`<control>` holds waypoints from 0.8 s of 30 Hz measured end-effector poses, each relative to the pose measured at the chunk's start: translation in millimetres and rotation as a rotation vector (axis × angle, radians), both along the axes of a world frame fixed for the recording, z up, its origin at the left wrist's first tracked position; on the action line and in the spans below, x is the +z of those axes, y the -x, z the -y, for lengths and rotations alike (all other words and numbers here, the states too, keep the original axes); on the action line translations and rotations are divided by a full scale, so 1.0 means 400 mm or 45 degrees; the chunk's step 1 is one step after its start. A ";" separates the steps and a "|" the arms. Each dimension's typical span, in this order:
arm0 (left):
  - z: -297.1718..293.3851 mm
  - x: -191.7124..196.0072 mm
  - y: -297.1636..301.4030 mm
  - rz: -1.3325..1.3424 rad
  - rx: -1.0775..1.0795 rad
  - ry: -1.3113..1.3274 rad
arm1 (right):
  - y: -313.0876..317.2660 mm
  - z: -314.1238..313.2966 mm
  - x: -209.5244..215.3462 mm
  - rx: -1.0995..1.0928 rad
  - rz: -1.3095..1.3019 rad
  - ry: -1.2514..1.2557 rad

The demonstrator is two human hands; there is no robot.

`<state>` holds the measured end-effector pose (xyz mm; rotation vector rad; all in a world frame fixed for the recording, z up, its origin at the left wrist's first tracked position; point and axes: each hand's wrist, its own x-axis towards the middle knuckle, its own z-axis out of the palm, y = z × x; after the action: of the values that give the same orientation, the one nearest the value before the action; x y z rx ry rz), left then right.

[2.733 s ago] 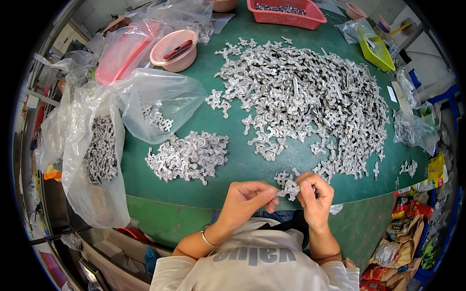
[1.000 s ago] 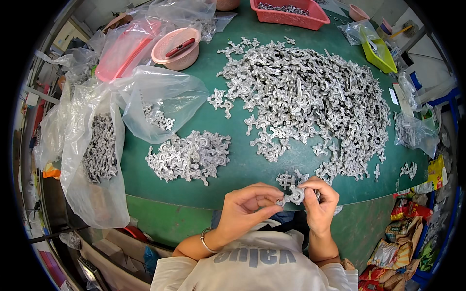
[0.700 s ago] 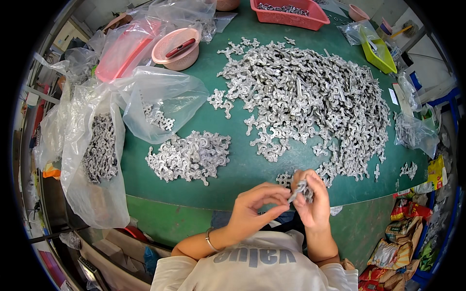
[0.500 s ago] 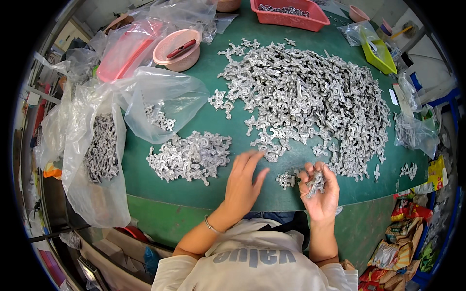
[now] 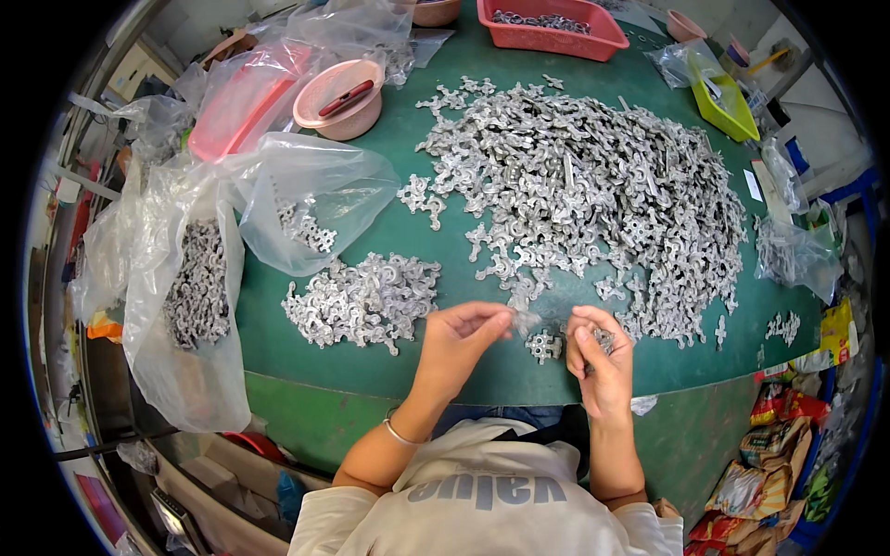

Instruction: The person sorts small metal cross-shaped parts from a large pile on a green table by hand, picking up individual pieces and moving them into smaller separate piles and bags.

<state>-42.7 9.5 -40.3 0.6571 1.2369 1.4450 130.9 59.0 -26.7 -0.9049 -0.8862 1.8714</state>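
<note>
Between the thumb and fingers of my left hand [image 5: 465,335] is a small silvery metal part [image 5: 525,321], smeared by motion. My right hand [image 5: 601,357] is curled around a few metal parts [image 5: 603,341], mostly hidden by the fingers. One flat metal part with holes [image 5: 542,347] lies on the green table [image 5: 501,375] between the hands. Beyond them spreads a large heap of the same silvery parts [image 5: 593,176]. To the left of my left hand is a smaller heap of parts [image 5: 363,301].
Clear plastic bags [image 5: 139,306], one holding parts, lie at the left. A pink bowl [image 5: 363,119] with a red-handled tool stands behind them. A red tray [image 5: 556,42] holds small metal pieces at the back; a yellow-green basket [image 5: 728,116] sits at the far right.
My left hand has pinched a metal part from the near edge of the large heap and drawn it back. My right hand's fingers have closed further over the parts in it.
</note>
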 end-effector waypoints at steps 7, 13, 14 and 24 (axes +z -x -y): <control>0.043 0.056 -0.043 0.622 -0.182 0.074 | 0.010 0.029 0.037 0.175 0.253 -0.399; 0.063 0.079 -0.049 0.270 -0.269 -0.020 | 0.001 0.041 0.038 0.092 0.239 -0.277; 0.065 0.087 -0.046 0.223 -0.295 -0.027 | 0.000 0.044 0.042 0.098 0.202 -0.220; 0.055 0.097 -0.029 -0.180 -0.184 -0.364 | -0.010 0.046 0.065 0.157 0.119 -0.198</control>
<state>-31.1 -12.3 -1.5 1.0363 1.0736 1.4868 135.1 40.7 -0.8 -0.8641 -1.1509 1.8462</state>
